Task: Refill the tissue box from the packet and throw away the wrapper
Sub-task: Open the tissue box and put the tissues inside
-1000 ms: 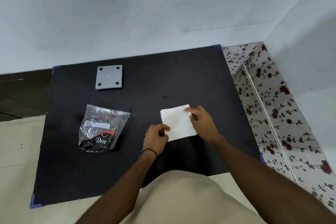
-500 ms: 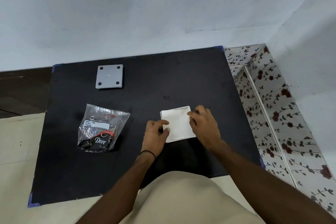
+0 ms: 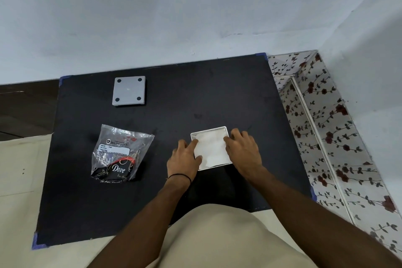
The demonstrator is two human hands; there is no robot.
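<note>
Your left hand: you are pressing it flat on the near-left side of the tissue box, fingers spread and loosely curved, thumb lying on the white tissues; it is closing round nothing.

Your right hand: you are resting it against the box's right wall, fingers stretched along the rim toward the far corner, open and gripping nothing so far as can be seen.

Tissue box: it is sitting between your two hands on the black mat, open at the top, the white stack lying inside and roughly level with the rim.

Step in hand: you are seating the tissues in the box, by the look of it; the filling seems nearly done.

Wrapper: it is lying crumpled and flat on the mat, well to the left of your left hand, clear plastic with a dark printed end, apparently empty.

Grey lid: it is lying beyond and to the left of your left hand, underside up with four dark pads showing, well apart from the box; probably the box's cover.

Next move: you are likely to need one hand freed to reach left and far for the lid, or left for the wrapper; no bin is showing.
</note>
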